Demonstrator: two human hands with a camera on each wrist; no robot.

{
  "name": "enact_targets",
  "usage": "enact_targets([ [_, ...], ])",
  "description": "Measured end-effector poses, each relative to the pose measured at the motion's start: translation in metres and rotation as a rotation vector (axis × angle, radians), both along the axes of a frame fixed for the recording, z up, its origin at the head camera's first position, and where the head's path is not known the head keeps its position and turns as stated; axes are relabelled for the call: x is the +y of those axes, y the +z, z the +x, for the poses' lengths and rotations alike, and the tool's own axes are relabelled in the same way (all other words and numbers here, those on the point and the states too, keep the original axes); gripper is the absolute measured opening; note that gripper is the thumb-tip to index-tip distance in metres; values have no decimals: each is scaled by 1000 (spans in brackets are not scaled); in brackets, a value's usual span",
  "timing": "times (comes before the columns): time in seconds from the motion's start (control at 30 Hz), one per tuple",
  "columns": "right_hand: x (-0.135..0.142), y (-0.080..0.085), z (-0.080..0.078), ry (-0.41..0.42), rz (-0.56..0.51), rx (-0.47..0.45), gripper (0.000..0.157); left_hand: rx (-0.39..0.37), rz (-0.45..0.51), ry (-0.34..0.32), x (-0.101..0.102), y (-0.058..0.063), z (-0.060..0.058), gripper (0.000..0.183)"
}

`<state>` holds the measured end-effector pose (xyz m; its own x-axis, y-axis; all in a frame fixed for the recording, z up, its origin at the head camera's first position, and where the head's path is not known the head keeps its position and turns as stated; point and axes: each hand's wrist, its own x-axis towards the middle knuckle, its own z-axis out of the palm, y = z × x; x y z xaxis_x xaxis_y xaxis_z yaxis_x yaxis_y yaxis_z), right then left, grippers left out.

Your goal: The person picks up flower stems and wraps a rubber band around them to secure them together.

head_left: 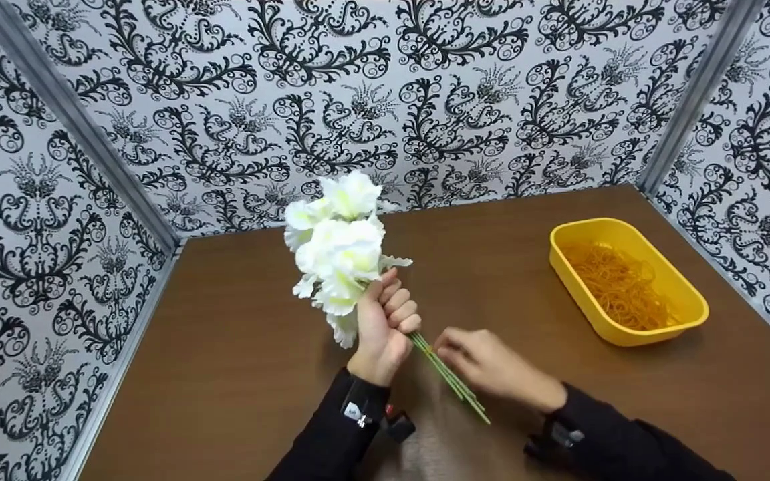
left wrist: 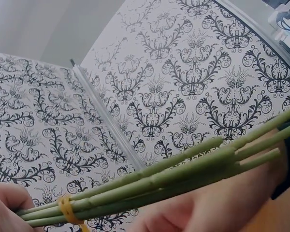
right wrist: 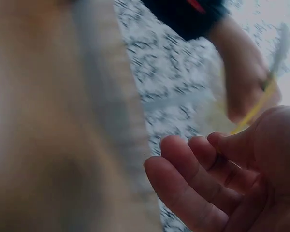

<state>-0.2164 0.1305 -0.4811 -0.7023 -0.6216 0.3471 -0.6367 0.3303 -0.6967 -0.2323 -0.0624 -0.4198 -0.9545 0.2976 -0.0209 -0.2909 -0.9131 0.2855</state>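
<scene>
My left hand grips a bunch of white ruffled flowers just below the blooms. Their green stems slant down to the right out of the fist. A yellow rubber band circles the stems close to that hand in the left wrist view. Beside the stems is my right hand, slightly blurred. In the right wrist view its thumb and index finger pinch a stretched part of the rubber band, which runs toward the stems. The other fingers of this hand are loosely bent.
A yellow plastic basin holding a heap of rubber bands stands on the right of the brown table. Black-and-white patterned panels with grey metal edging enclose the table at the back and both sides.
</scene>
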Motion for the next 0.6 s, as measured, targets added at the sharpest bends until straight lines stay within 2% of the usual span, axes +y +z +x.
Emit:
enact_targets([
  [0.1,-11,-9,11,82,-6,85,11,-27,12,49,-2,0,-2,48],
  [0.23,-23,-12,30,190,-81,89,9,-35,25,111,-6,-1,-4,48],
  [0.37,-27,-9,45,167,-47,163,5,-28,28,160,-9,0,-5,48],
  [0.53,-30,3,59,174,11,150,8,-15,53,216,-13,-1,-9,48],
  [0.6,-30,8,63,179,16,188,7,-17,60,242,-15,-3,-11,48],
])
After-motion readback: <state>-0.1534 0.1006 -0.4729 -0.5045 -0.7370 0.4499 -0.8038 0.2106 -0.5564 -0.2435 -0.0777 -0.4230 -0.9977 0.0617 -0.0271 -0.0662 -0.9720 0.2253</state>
